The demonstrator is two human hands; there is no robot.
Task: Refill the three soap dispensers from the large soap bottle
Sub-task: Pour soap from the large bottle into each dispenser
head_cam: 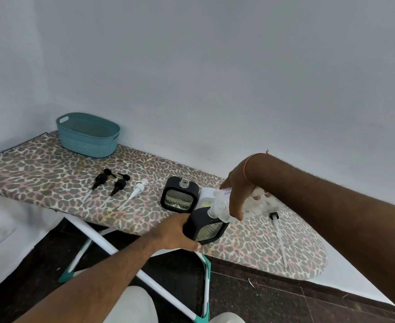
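— Pale walls meet in a corner behind an ironing board [52,169] with a leopard-print cover, and that's the surface everything sits on. See the teal basket [88,135] at the far left end?

— I see it. What's lying in front of it?

— Three pumps on their sides, tubes pointing toward us: two black pumps [100,180] [119,184] and a white pump [137,190] just to their right. They're well apart from the basket.

— And the soap dispensers?

— One black dispenser [179,195] stands upright in the middle of the surface, its clear neck open. Right beside it is a white dispenser [206,197], mostly hidden behind the bottle. The nearest black dispenser [207,226] is at the front edge, tilted.

— Who's holding that one?

— The left hand [173,234]; its fingers wrap around the dispenser's left side and bottom.

— And the other hand?

— The right hand [237,190] has its fingers closed around the clear soap bottle [222,206], tipped down so its mouth touches the opening of the near dispenser. An orange thread circles that wrist.

— Anything to the right?

— A fourth pump with a black collar [274,216] lies flat there, its long tube running toward the front edge. Whether soap is actually flowing, I can't tell.
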